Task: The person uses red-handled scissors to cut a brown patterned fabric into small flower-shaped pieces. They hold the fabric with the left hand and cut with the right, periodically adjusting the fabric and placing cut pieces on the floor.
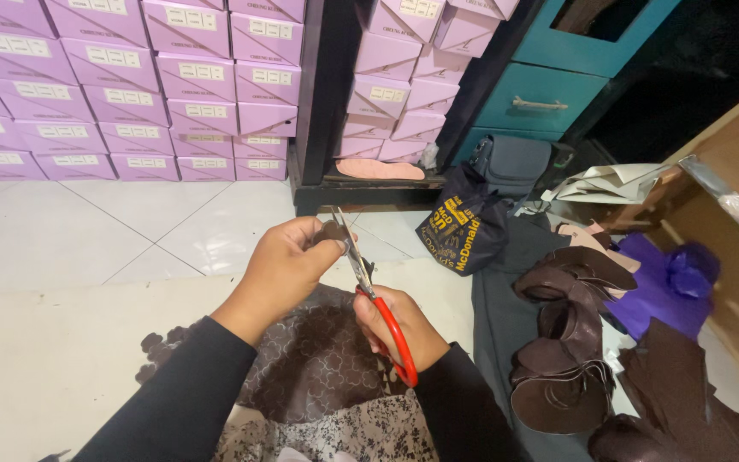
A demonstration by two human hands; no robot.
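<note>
My left hand [284, 265] pinches a small dark brown piece of material [331, 232] between thumb and fingers, held up in front of me. My right hand [399, 325] grips red-handled scissors [378, 312], whose silver blades point up and close around the edge of that piece. Below both hands a larger sheet of brown patterned material [314, 359] lies over my lap.
Stacks of lilac boxes [130, 85] line the back wall on a white tiled floor. A dark printed bag [459, 227] and a grey pouch [511, 162] sit by teal drawers [540, 98]. Cut brown pieces [566, 342] and purple material [669, 282] lie at right.
</note>
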